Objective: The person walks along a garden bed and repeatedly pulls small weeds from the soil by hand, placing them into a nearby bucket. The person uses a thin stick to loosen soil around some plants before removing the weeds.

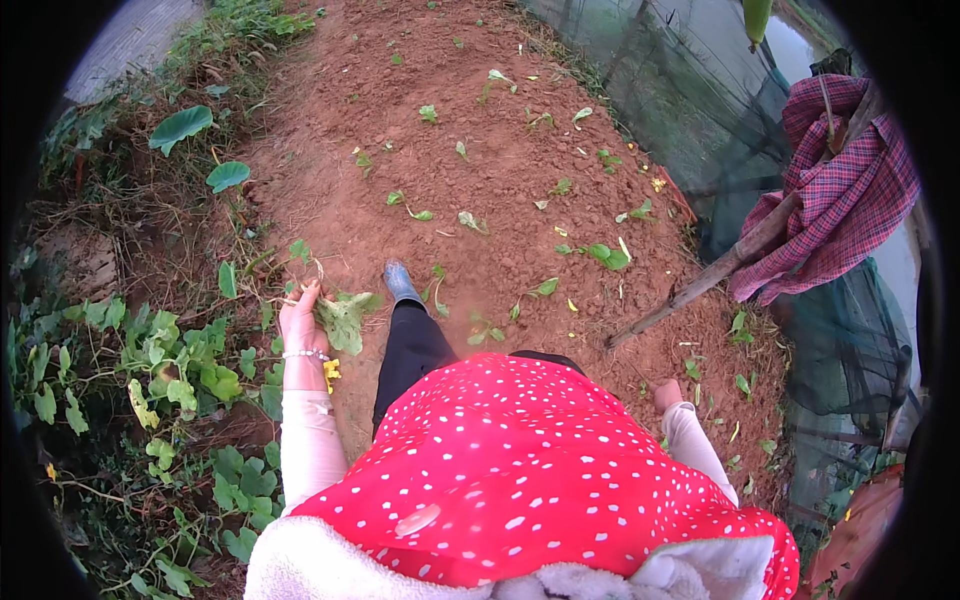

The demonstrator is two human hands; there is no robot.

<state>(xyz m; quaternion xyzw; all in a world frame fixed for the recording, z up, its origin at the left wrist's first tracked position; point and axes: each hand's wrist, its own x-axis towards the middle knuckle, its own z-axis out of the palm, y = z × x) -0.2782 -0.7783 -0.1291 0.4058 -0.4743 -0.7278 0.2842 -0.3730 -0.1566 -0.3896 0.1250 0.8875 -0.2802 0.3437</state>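
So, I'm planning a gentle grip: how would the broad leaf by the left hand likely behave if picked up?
The broad leaf is probably floppy, as it droops beside the left hand. Its thin blade suggests it is light for its size. It may tear easily, since its edge looks ragged.

Plaid cloth [855,195] on wooden pole [715,267], green netting [835,350]

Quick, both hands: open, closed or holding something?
Left hand: closed, holding a leafy plant.
Right hand: partly hidden; open or closed cannot be told.
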